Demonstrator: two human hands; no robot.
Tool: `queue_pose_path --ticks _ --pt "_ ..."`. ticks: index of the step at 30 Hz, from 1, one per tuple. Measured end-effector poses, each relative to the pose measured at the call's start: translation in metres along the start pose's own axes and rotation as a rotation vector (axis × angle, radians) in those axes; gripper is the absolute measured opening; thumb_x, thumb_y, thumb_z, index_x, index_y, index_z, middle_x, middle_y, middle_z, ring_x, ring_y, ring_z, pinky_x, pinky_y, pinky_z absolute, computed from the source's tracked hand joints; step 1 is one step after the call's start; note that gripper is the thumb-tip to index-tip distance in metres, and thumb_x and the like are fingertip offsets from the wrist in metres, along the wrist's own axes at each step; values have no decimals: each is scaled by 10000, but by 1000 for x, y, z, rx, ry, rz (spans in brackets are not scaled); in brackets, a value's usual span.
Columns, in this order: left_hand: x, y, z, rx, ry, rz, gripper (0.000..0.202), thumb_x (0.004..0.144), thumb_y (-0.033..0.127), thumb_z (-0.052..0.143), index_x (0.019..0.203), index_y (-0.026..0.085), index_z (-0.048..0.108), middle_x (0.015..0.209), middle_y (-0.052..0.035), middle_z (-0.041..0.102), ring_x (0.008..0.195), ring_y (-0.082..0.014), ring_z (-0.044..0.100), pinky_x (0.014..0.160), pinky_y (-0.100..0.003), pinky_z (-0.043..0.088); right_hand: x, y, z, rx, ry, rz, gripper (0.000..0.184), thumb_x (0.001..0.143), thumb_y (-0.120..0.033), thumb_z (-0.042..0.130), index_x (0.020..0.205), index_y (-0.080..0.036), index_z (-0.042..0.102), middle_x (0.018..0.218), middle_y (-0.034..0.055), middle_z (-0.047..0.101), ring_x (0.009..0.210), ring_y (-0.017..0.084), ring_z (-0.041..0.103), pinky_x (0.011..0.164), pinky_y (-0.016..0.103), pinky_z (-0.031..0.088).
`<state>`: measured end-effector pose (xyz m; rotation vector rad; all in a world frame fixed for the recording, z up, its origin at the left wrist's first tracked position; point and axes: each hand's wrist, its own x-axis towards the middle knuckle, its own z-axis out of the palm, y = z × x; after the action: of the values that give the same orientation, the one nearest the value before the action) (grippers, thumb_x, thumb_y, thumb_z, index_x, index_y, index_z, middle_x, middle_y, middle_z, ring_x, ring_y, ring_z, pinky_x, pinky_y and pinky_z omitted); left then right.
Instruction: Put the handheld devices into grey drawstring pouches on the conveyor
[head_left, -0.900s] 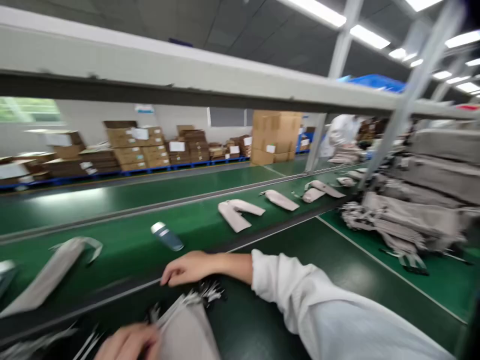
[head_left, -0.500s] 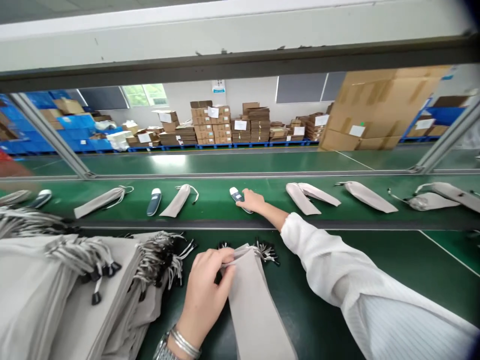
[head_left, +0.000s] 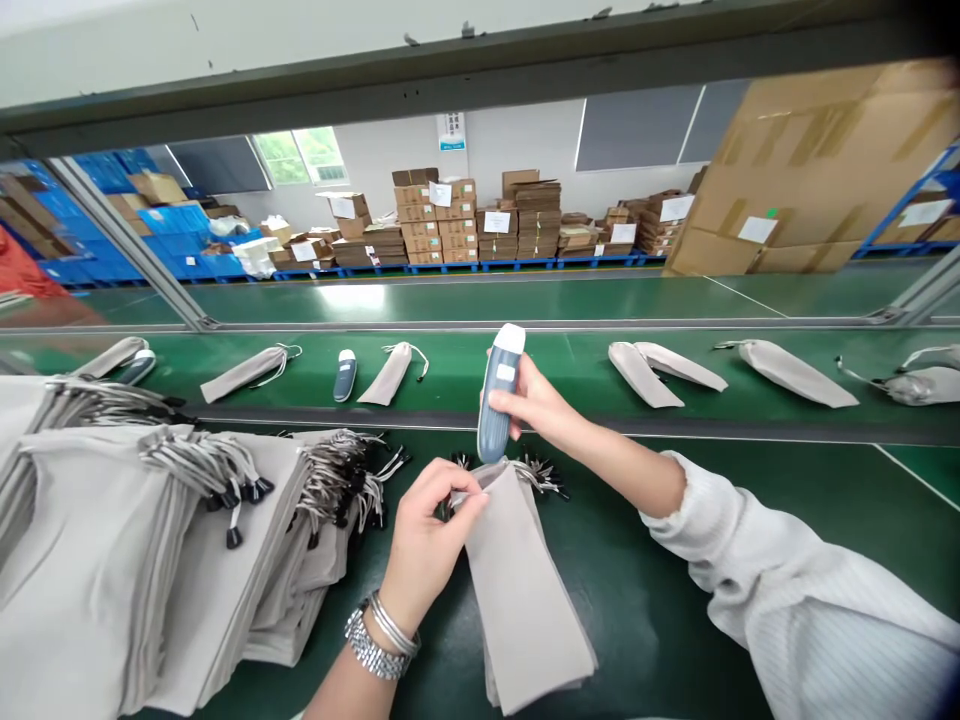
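Note:
My right hand (head_left: 529, 398) is closed around a blue-grey oblong device with a white cap (head_left: 496, 405), held upright just above the mouth of a grey drawstring pouch (head_left: 525, 590). My left hand (head_left: 435, 530) pinches the top edge of that pouch, which lies on a small stack of similar pouches on the dark green table. The pouch's mouth is slightly parted by my fingers. Dark-tipped cords (head_left: 544, 475) spread out at its top. Left of my left hand lie thick piles of grey pouches (head_left: 202, 560) with bunched cords.
Beyond the table edge runs a green conveyor belt (head_left: 555, 360). On it lie several filled pouches (head_left: 390, 373) and another blue-grey device (head_left: 345, 375). A metal frame bar (head_left: 480, 80) crosses overhead. Cartons (head_left: 439, 220) stand along the far wall. A blurred person in red (head_left: 30, 265) is at far left.
My right hand has lifted the device off the belt and brought it toward me, over the pouch. My left hand stays at the pouch edge. The view has shifted slightly.

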<state>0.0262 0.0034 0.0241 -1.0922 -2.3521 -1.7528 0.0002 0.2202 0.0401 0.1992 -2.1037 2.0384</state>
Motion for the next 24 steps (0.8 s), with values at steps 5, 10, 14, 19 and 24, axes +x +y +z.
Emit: queue_pose_path --ticks 5,10,14,19,24 --pt "-1 1 -2 -132 124 -24 63 810 215 708 763 206 667 896 -31 521 813 -163 509 688 -258 409 -27 -25 10 -118 -334 19 394 916 -432 556 1237 -206 520 748 -52 573 396 17 427 386 139 337" --pt "0 -1 -3 -309 280 -66 130 792 261 745 729 196 652 1017 -55 520 1042 -204 502 742 -227 457 -36 -47 7 -302 -537 111 390 984 -424 405 1074 -188 703 553 -64 500 437 32 417 451 143 321" --pt "3 -2 -8 -504 259 -220 220 736 294 803 713 167 624 1007 -31 520 694 -87 482 495 -161 362 -36 -54 1 -58 -564 216 298 910 -328 546 1172 -207 616 574 -92 443 459 33 369 437 137 272" --pt "10 6 -26 -774 414 -307 287 745 340 813 772 178 577 752 49 407 482 -14 262 397 -120 222 -42 -77 -18 365 -272 133 160 866 -318 618 958 -214 538 542 -126 215 426 32 160 395 131 160" --pt "8 5 -21 -701 333 -211 306 754 378 803 927 208 616 841 25 484 540 -29 364 459 -130 323 -44 -98 -35 449 42 -71 169 845 -268 614 972 -224 511 568 -115 193 434 61 137 434 184 399"
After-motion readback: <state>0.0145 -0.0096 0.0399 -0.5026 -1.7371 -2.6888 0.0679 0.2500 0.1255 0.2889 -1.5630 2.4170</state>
